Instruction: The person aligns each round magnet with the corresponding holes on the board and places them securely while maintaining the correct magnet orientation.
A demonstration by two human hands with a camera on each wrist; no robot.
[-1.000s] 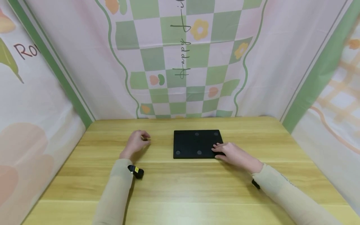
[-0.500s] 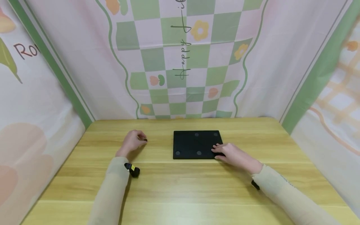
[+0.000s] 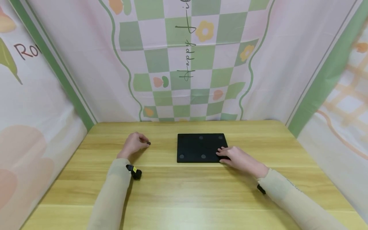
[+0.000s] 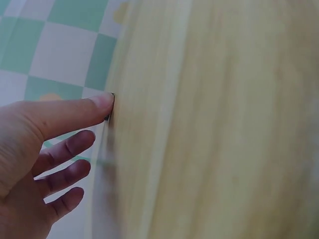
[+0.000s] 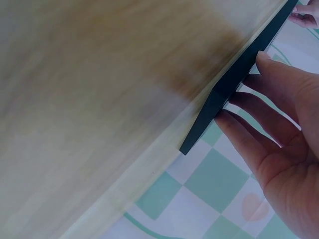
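Note:
Between thumb and fingertips, my left hand [image 3: 134, 144] pinches a small dark round disc [image 3: 148, 143], low over the wooden table left of the board. The left wrist view shows only a dark edge of it by the thumb tip; the other fingers are spread loosely. A flat black rectangular board [image 3: 189, 146] lies on the table, with several greyish round spots on its upper face. My right hand [image 3: 238, 158] rests its fingertips on the board's near right corner, covering that part. In the right wrist view, those fingers touch the thin board [image 5: 234, 74] from above.
The wooden table [image 3: 184, 191] runs back to a hanging green-and-white checkered cloth [image 3: 175, 64]. Printed cloth walls stand on the left and right. A small black camera [image 3: 134, 172] is worn on the left wrist.
My left hand has drawn slightly left, away from the board, and its fingers have come together on the small disc, now more visible. The right hand and board stay put.

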